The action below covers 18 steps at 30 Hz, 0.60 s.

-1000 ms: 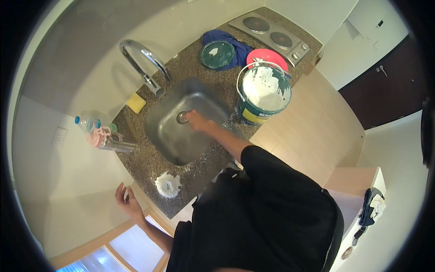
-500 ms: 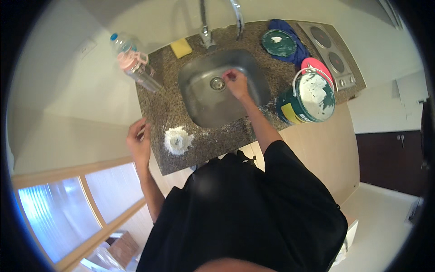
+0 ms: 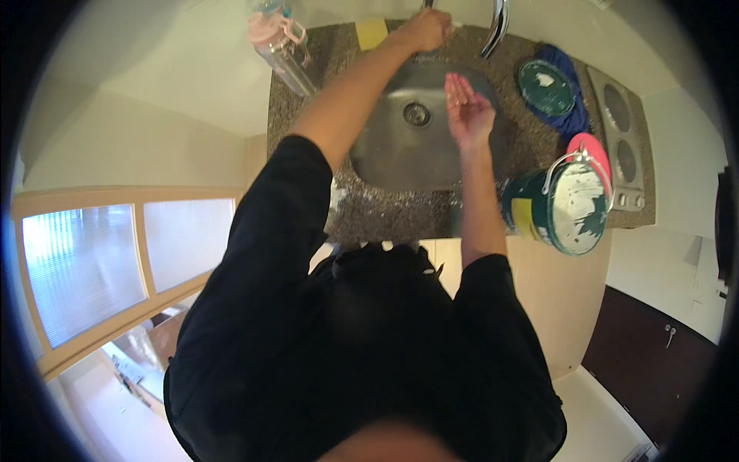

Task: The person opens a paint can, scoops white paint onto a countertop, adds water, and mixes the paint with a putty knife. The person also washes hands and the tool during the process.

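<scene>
At the top of the head view, my left hand (image 3: 429, 29) reaches to the base of the chrome faucet (image 3: 496, 23), its fingers curled on the handle, which they mostly hide. My right hand (image 3: 471, 115) is held palm up with extended fingers over the steel sink (image 3: 396, 158), right of its drain (image 3: 416, 114), with nothing visible in it. A yellow sponge (image 3: 371, 34) lies on the speckled counter (image 3: 392, 215) left of the faucet.
A pink-lidded bottle (image 3: 277, 50) stands at the left. At the right are a white-smeared green bucket (image 3: 573, 208), a green lid (image 3: 546, 86) on blue cloth (image 3: 577, 115), a pink plate (image 3: 593, 154) and a two-plate hob (image 3: 616, 115). A glazed frame (image 3: 81, 269) is low left.
My left hand has moved from the counter's left edge up to the faucet. My right hand has turned palm up and shifted right of the drain. The view has swung round.
</scene>
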### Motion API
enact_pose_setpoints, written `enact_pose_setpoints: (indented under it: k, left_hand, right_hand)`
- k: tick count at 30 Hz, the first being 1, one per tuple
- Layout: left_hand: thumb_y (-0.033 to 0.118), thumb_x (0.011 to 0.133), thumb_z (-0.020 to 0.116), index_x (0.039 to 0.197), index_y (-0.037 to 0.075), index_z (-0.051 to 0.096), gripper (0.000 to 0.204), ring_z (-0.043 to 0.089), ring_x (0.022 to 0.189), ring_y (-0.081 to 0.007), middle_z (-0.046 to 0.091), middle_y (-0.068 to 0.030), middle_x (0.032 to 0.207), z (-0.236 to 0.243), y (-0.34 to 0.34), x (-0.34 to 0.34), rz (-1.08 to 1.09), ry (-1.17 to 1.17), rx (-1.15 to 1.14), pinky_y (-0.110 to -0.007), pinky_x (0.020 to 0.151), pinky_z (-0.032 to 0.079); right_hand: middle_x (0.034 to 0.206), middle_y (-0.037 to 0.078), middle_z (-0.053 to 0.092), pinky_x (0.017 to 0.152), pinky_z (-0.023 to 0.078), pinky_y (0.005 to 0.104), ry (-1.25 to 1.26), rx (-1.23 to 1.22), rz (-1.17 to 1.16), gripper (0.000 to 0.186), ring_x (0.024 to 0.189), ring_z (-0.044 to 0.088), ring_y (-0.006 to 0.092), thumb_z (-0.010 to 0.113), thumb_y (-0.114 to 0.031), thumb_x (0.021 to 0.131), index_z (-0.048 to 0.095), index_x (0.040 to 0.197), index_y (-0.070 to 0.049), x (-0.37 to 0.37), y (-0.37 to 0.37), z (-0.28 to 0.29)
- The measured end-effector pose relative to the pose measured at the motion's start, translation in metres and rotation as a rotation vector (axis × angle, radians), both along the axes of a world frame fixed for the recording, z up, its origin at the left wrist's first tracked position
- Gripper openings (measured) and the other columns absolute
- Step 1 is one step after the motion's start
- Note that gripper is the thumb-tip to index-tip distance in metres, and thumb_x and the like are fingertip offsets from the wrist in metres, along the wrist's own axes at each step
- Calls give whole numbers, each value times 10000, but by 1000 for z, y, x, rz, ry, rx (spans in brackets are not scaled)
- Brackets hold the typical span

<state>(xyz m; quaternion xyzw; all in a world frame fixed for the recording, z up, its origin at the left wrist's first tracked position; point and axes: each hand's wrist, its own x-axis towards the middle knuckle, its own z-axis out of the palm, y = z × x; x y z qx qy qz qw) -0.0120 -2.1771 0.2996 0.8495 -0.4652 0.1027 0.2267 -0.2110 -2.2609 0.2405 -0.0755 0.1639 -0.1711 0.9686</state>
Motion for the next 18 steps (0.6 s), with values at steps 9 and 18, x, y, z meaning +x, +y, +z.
enact_pose_setpoints:
  k: [9, 18]
  left_hand:
    - [-1, 621, 526, 653, 6, 338, 191, 312, 535, -266, 270, -169, 595, 4, 12, 12, -189, 201, -120, -439, 518, 331]
    - [-29, 754, 552, 660, -30, 515, 102, 491, 557, -220, 468, -214, 592, 7, 16, 0, -118, 329, -180, -409, 560, 439]
  right_hand:
    - [1379, 391, 429, 1122, 452, 515, -77, 45, 91, 500, 1309, 462, 496, 292, -113, 948, 383, 1298, 231, 8, -12, -5]
    - [1474, 364, 346, 1147, 420, 537, -62, 106, 86, 510, 1352, 407, 506, 262, -72, 964, 304, 1397, 195, 10, -16, 4]
